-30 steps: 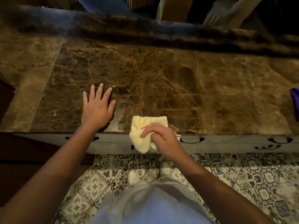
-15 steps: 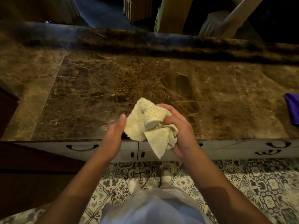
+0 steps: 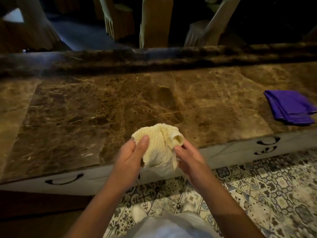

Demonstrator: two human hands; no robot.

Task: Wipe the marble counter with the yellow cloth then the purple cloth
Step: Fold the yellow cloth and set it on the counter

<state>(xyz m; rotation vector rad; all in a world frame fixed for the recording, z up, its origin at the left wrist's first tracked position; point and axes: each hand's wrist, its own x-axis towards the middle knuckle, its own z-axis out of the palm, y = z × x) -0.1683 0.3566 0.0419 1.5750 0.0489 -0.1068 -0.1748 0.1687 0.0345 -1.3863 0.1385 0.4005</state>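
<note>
The room is dim, with a floor (image 3: 267, 194) of patterned tiles in blue, grey and white, pale drawers (image 3: 240, 152) with dark curly handles (image 3: 64, 180) under the counter edge, and pale chairs (image 3: 204, 31) standing in the dark behind the counter.

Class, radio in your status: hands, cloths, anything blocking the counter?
Left hand and right hand both grip bunched yellow cloth above counter edge. Purple cloth folded, far right. Nothing else on it.

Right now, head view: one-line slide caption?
Both hands, left hand and right hand, bunch the yellow cloth above the marble counter; folded purple cloth waits at right.
</note>
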